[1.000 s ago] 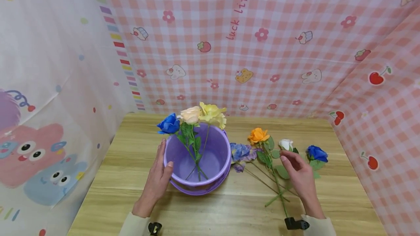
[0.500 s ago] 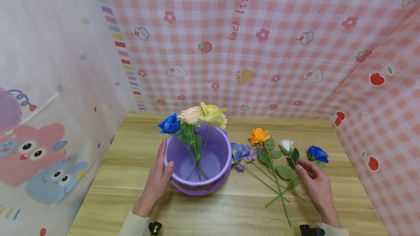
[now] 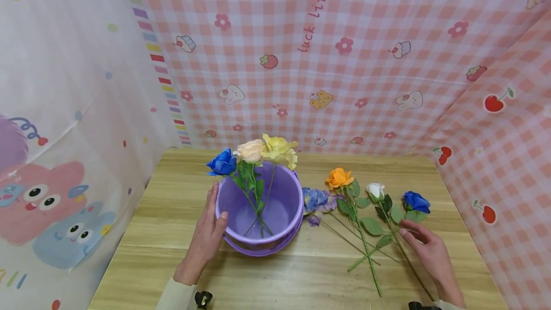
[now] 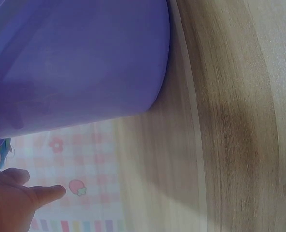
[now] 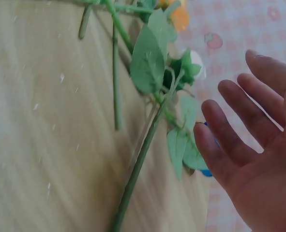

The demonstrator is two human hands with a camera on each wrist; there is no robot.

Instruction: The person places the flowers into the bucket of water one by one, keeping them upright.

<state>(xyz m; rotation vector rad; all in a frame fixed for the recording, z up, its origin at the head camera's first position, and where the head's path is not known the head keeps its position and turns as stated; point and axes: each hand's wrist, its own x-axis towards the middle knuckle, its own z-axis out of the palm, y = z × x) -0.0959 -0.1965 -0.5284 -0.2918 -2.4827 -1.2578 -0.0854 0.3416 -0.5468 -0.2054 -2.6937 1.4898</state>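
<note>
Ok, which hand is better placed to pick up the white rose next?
Likely the right hand: it holds nothing and is close beside the white rose. The left hand rests against the purple bucket, on its side away from that rose.

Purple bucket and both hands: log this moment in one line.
left hand: against purple bucket | right hand: holding nothing, near white rose | inside bucket: three flowers

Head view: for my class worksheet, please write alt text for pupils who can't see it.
A person's left hand rests against a purple bucket holding a blue rose, a peach rose and a yellow flower. The right hand is near a white rose and another blue rose; an orange rose and purplish flowers lie alongside on the wooden table.
</note>
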